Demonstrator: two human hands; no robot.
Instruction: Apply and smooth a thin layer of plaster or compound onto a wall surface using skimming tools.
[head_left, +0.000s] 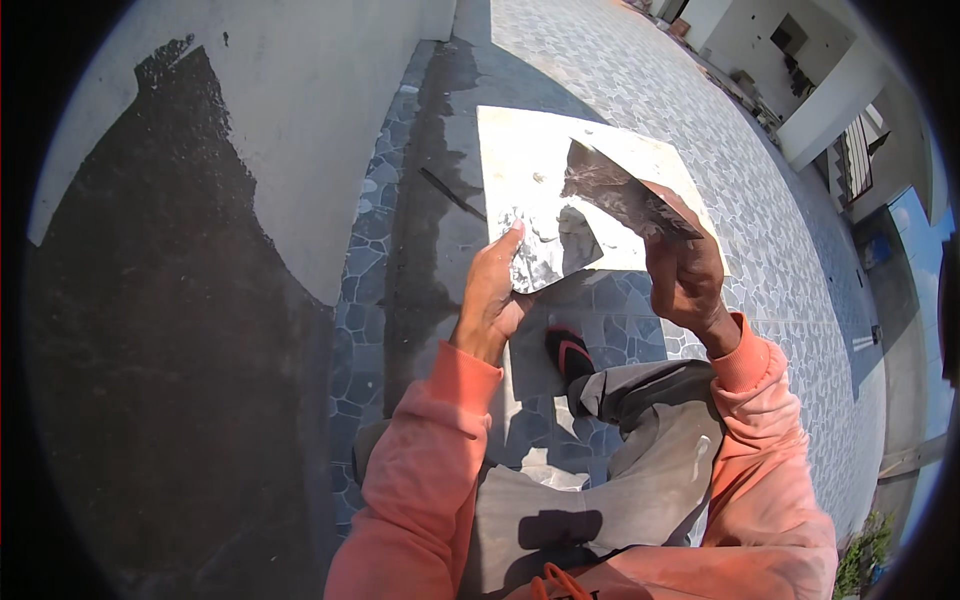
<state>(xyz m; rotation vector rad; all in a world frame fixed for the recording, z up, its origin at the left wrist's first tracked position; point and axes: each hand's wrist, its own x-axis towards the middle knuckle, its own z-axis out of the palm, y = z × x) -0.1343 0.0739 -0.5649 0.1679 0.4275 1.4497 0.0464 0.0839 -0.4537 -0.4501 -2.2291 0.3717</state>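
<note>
My right hand [690,262] grips a wide metal scraper [625,190], its blade smeared with grey-white putty and tilted with one corner up. Opposite it, my left hand [490,290] is closed on the near edge of a flat, putty-smeared plate [545,255], thumb on top and fingers beneath. Wet-looking white putty covers much of this plate, and a grey corner shows at its right. Beyond both hands is a pale white board [520,140]; glare hides where the plate ends against it, so I cannot tell whether they touch.
Close on my left rises a wall [330,130], partly light-coated, partly dark grey [180,380]. A dark thin stick [452,193] lies beside the board. Stone-patterned tiles [800,370] cover the floor. My foot in a black and red shoe [570,352] is below the hands. A white pillar [830,115] stands far right.
</note>
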